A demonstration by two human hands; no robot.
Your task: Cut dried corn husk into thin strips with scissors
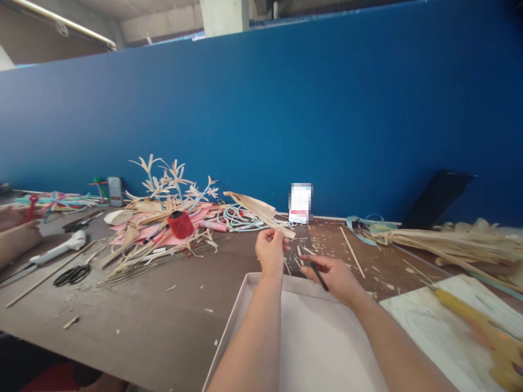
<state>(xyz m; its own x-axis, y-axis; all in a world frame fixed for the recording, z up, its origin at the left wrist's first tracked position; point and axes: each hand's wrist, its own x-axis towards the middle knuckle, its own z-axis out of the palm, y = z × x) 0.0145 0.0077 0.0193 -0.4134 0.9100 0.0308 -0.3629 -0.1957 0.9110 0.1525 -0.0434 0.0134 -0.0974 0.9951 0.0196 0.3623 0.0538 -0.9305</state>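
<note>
My left hand [272, 247] is closed on a long strip of dried, pale husk [255, 208], pinching its lower end so the strip slants up to the left. To its right, my right hand [332, 275] grips a slim black tool [316, 271] like a knife or tweezers; its exact kind is too small to tell. The tip of that tool points up toward the husk without clearly touching it. Both forearms reach over a shallow white box lid [318, 337] near the table edge.
Husk scraps litter the brown table [180, 321]. On the left are husk flowers [157, 182], a red thread spool [180, 224], black scissors [72, 274] and a white glue gun [61, 247]. A yellow tool [469, 316] and husk bundle [441, 242] are right. Another person's arm [18, 242] shows at far left.
</note>
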